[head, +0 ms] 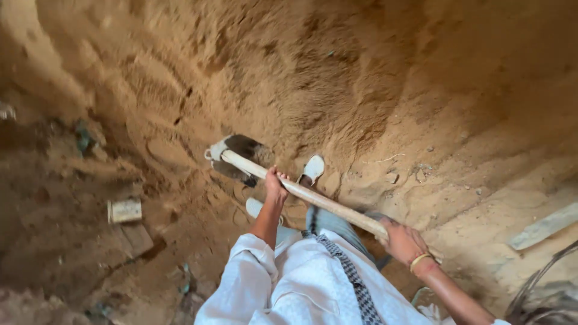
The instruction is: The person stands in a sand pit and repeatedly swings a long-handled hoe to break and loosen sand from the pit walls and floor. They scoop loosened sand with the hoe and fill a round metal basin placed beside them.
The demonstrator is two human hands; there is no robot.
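Sandy brown earth forms the ground [469,180] and a steep bank [289,66], with a pale block [124,210] lying at the left. Both hands grip a wooden-handled shovel [301,191]: the left hand [276,183] has its fingers closed mid-handle, the right hand [403,242] is closed near the end, and the blade [238,155] rests on the soil beside pale shoes [312,168].

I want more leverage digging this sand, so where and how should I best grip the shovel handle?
Grip the wooden handle at two spread points from above: the left hand on the part nearer the blade, the right hand near the butt end. The shaft is long, straight and slanted down to the sand, so a wide grip probably gives leverage.
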